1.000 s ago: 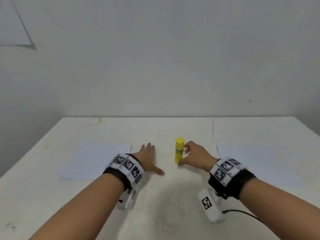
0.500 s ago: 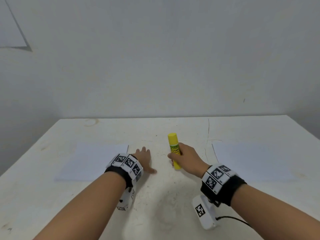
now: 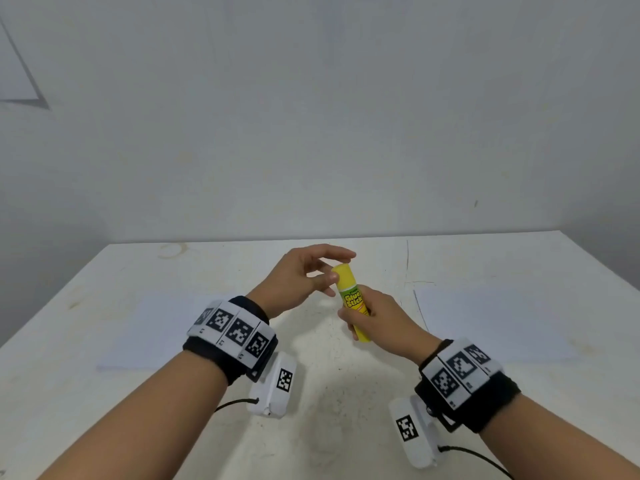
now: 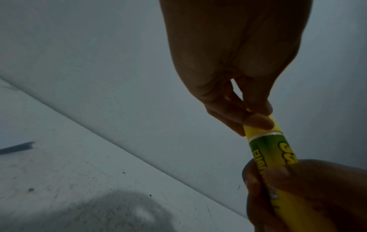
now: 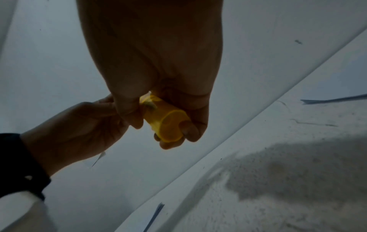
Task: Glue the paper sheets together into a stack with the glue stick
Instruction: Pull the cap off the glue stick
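Both bare arms reach forward over the middle of the white table, each with a black wrist band. The right hand (image 3: 377,320) curls its fingers around the yellow plastic glue stick (image 3: 351,301), holding it tilted. The left hand (image 3: 301,278) is raised, and its thumb and fingertips (image 4: 258,121) pinch the stick's top.

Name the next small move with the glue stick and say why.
Probably pull the cap off. The right hand grips the glue stick by its body, held off the table, and the left hand pinches the cap, which is still seated. Both paper sheets lie bare and apart.
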### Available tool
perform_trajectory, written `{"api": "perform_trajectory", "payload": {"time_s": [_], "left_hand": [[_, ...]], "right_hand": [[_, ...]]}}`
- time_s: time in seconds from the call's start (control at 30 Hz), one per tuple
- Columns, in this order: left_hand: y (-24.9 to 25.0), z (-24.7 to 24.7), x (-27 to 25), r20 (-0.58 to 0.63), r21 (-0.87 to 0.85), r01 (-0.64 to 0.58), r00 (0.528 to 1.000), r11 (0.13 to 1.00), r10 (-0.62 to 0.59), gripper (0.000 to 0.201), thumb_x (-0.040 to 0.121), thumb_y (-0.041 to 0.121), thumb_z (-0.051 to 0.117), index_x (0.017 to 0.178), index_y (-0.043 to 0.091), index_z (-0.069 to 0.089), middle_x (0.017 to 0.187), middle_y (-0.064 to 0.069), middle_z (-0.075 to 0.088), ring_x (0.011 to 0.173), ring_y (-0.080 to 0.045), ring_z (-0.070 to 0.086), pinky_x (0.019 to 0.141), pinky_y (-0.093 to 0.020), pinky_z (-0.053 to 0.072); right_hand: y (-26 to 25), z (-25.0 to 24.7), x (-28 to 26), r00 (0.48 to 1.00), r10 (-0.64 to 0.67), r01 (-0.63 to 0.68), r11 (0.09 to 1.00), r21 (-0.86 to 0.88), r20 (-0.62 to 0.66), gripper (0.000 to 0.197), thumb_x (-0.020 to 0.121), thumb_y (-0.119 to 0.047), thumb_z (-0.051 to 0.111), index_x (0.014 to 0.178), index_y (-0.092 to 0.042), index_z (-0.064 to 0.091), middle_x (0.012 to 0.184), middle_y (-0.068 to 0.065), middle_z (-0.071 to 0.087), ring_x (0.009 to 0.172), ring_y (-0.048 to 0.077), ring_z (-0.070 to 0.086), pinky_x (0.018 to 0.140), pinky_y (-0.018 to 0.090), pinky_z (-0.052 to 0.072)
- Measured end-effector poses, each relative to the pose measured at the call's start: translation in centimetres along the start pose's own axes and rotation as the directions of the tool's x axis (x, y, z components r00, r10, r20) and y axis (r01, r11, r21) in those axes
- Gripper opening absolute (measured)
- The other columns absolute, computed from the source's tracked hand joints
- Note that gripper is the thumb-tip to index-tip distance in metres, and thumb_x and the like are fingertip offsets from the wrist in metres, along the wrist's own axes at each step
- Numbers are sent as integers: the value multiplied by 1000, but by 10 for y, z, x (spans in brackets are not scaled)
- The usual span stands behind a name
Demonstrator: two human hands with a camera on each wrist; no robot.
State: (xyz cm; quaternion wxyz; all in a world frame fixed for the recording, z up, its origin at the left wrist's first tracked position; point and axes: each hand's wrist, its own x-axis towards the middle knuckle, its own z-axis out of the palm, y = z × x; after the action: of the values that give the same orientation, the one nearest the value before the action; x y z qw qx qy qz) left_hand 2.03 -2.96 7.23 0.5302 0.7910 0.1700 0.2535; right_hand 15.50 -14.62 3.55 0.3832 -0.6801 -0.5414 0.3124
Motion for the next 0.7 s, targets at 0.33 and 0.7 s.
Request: {"api": "perform_trajectory", "payload": {"time_s": [0.33, 0.7], "left_hand": [[0, 1, 3, -114, 148, 133, 987, 980, -117, 38, 78, 49, 59, 90, 12, 60, 84, 0, 60, 76, -14, 59, 70, -31, 58], [-13, -43, 33, -303, 3, 188, 936, 982, -178, 9, 84, 14, 71, 92, 10, 70, 84, -6, 71, 71, -13, 67, 65, -22, 55]], "right_hand": [[-7, 7, 2, 997, -38, 24, 979, -202, -66, 21, 94, -30, 54, 92, -9, 47, 74, 1, 51, 62, 14, 47, 57, 25, 36], [0, -10, 14, 995, 25, -41, 984, -176, -94, 26, 93, -32, 56, 91, -7, 49, 85, 12, 59, 77, 32, 60, 66, 37, 47]]}}
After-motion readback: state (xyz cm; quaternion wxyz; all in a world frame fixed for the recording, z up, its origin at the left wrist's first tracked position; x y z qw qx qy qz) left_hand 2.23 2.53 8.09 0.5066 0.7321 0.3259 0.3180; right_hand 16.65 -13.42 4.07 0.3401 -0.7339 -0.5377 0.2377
